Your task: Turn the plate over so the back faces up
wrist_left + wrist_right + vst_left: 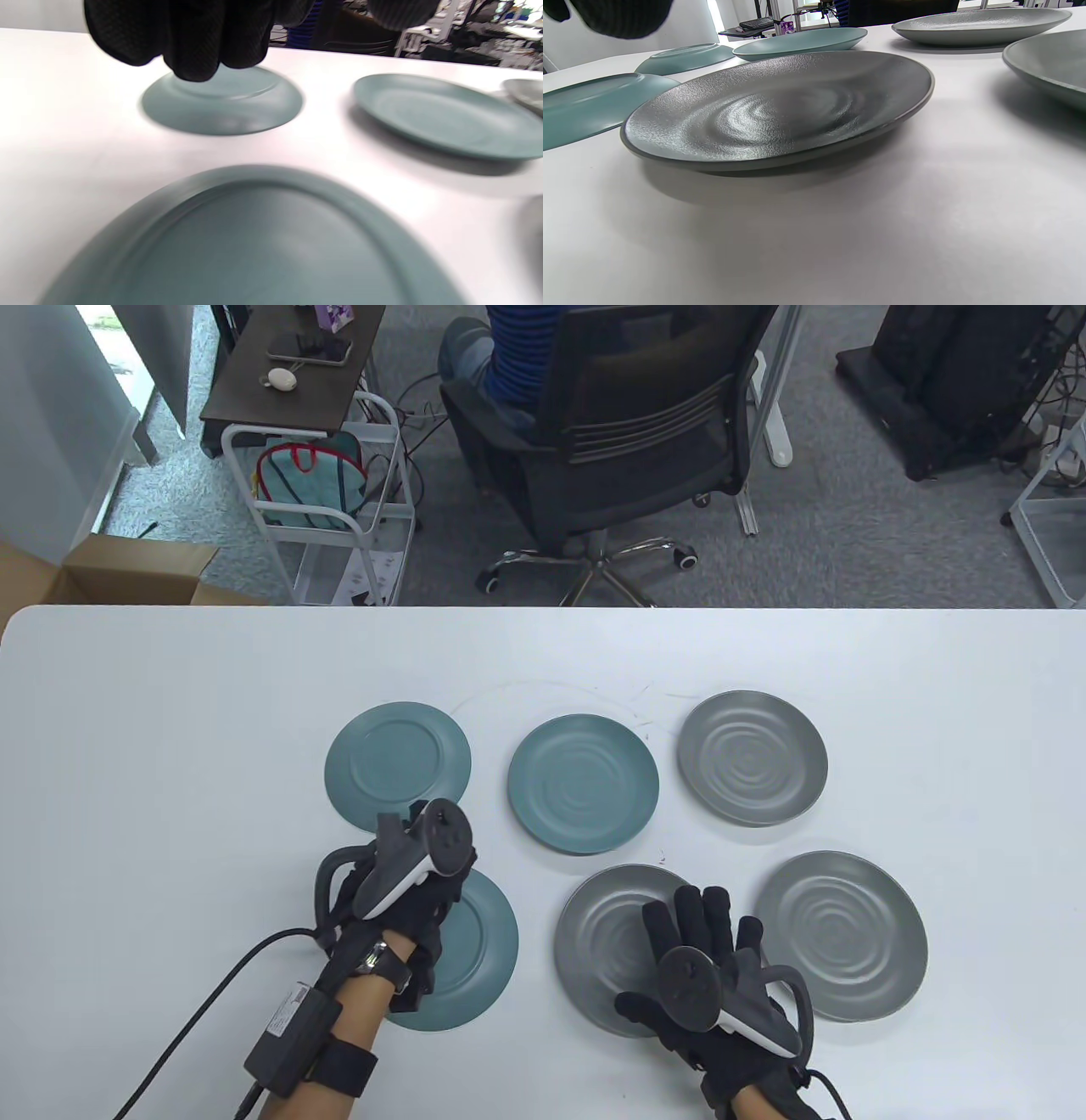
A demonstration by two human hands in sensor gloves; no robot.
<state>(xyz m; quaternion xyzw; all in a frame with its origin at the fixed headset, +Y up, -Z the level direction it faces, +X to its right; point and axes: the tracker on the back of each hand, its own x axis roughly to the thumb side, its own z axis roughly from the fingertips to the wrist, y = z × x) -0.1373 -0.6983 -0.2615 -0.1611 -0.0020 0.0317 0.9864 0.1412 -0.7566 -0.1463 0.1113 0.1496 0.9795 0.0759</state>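
Note:
Six plates lie on the white table (170, 746). The two left teal plates, far (397, 763) and near (479, 954), lie back up with the foot ring showing. The middle teal plate (583, 782) and three grey plates, far right (752, 757), near middle (607, 937) and near right (840, 933), lie face up. My left hand (407, 891) is over the near teal plate (263, 245), holding nothing; its fingers (191, 38) hang free. My right hand (704, 937) is spread flat over the near middle grey plate (780, 110), which lies flat; I cannot tell if it touches it.
An office chair (628, 449) with a seated person, a white cart (331, 500) and a cardboard box (127, 572) stand beyond the table's far edge. Bare table lies left of the plates and along the far edge.

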